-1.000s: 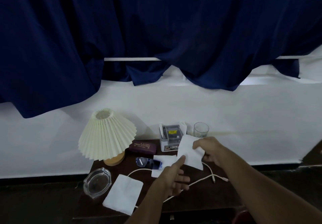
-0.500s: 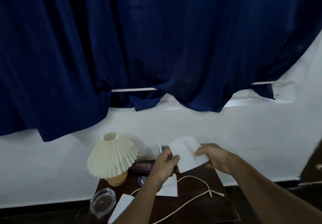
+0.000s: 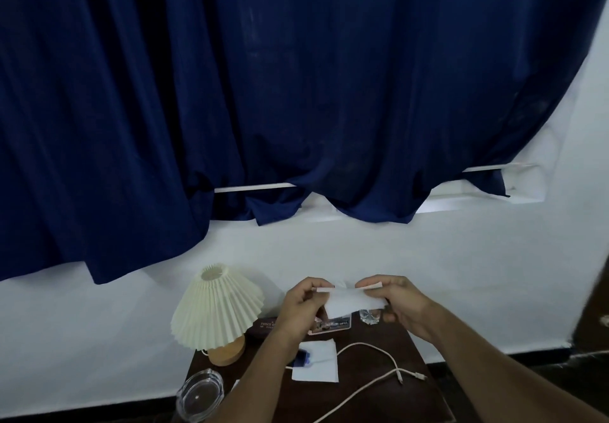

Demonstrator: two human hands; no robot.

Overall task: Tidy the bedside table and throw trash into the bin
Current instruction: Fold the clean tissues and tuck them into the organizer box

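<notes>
White thin paper tissue [image 3: 352, 304] is stretched between both hands, above the dark wooden bedside table [image 3: 362, 368]. The left hand [image 3: 301, 307] pinches one end and the right hand [image 3: 400, 307] the other, so its long axis runs hand to hand and neither hand is nearer. A second flat white tissue [image 3: 318, 368] lies below the left hand, over dark-framed glasses [image 3: 300, 356] (mostly covered). The held sheet half hides a clear drinking glass [image 3: 369, 318] and a printed box [image 3: 333, 325]. No bin is in view.

Head-worn; looks forward-down, near bedside table [image 3: 365, 365]
</notes>
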